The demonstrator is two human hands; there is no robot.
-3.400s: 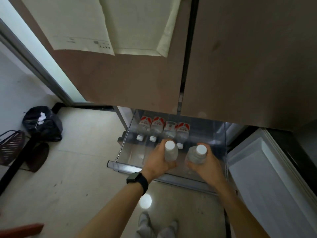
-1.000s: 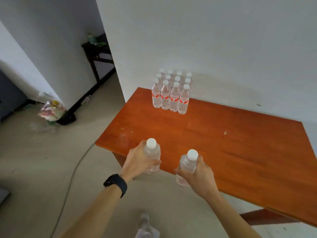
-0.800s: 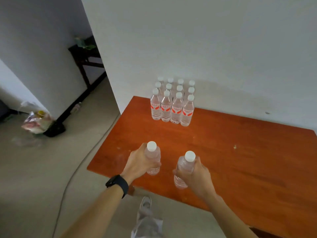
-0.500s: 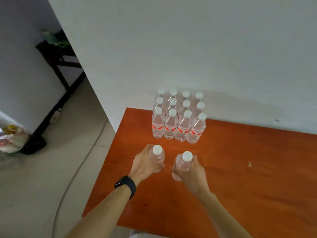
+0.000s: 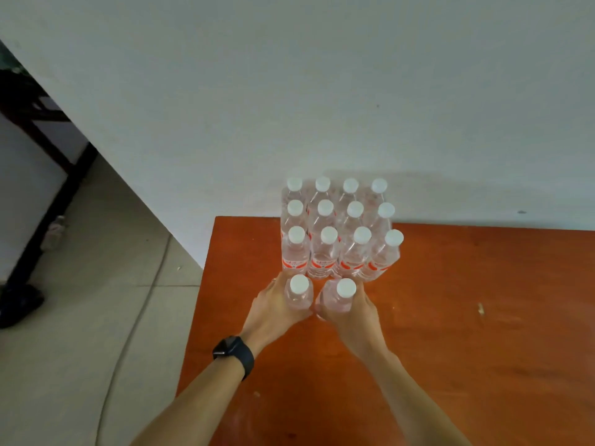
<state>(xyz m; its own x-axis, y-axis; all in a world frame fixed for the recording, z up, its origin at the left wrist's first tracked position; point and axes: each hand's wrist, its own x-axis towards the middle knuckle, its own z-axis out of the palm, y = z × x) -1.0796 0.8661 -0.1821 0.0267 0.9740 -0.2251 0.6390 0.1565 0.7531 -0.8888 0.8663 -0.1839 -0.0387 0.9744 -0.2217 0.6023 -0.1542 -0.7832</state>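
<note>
Each of my hands holds an upright clear water bottle with a white cap. My left hand (image 5: 272, 312), a black watch on its wrist, grips the left bottle (image 5: 298, 292). My right hand (image 5: 354, 313) grips the right bottle (image 5: 341, 296). Both bottles stand side by side just in front of a block of several like bottles (image 5: 338, 233) with red labels, set in rows at the back left of the orange-brown wooden table (image 5: 467, 317). Whether the two held bottles touch the tabletop is hidden by my hands.
A white wall rises right behind the bottle block. The table's left edge runs just left of my left arm; beyond it lies pale tiled floor with a thin cable (image 5: 128, 342). A dark table frame (image 5: 35, 123) stands at far left.
I carried both bottles from the fridge drawer to the table. In the last second my hands moved forward over the table, bringing the bottles up against the front row of the block.
</note>
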